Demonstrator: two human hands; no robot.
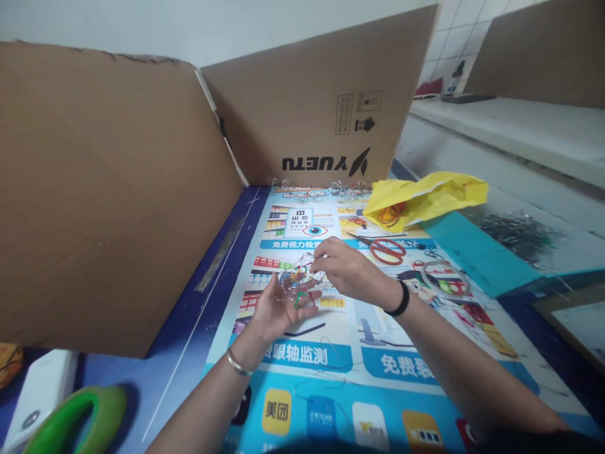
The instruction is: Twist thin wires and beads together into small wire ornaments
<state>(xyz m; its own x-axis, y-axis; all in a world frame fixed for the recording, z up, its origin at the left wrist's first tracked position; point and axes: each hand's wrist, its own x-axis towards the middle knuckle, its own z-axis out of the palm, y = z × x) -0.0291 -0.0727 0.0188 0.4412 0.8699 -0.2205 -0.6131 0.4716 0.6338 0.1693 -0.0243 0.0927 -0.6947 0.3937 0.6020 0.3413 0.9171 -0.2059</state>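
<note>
A small tangle of thin silvery wire (293, 282) with red, yellow and green bits rests between my two hands. My left hand (278, 310), palm up, holds it with the thumb on one side and the fingers beneath. From the right, my right hand (347, 268) pinches at the tangle's upper edge; its fingertips are closed and the exact spot they grip is partly hidden. Just beyond that hand lie red-handled scissors (387, 251) on the printed poster (338, 331). Loose thin wire (326, 378) lies on the poster nearer to me.
Cardboard panels (104, 189) stand at the left and back. A yellow bag (430, 195) lies beyond the scissors, near a wire coil (444, 279). Silvery wire clippings (515, 234) pile up at the right. Green tape (106, 410) sits at the front left.
</note>
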